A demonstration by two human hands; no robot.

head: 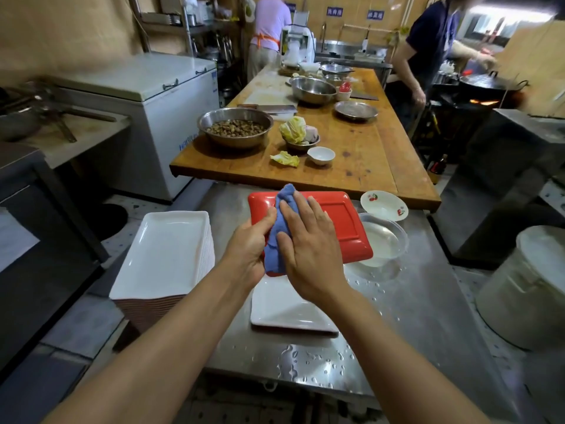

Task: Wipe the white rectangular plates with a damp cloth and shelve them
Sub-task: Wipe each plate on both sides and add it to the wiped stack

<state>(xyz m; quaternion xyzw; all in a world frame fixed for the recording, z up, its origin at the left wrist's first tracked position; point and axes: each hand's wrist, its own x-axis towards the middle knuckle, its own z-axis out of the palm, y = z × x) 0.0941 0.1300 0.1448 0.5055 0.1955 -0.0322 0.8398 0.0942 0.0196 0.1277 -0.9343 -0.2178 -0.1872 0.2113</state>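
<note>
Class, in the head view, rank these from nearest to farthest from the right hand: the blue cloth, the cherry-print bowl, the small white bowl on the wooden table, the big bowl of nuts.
1. Blue cloth, under the right hand.
2. Cherry-print bowl, right, steel counter.
3. Small white bowl, ahead, wooden table's near edge.
4. Bowl of nuts, farther, ahead-left.

Blue lettering runs along the front edge of the white chest freezer (171, 117) at the left, but it is too blurred to make out. On the far wall hang two small blue signs (334, 11) with white characters, too small to read. The small white dish (384, 205) shows red cherry prints only.
</note>
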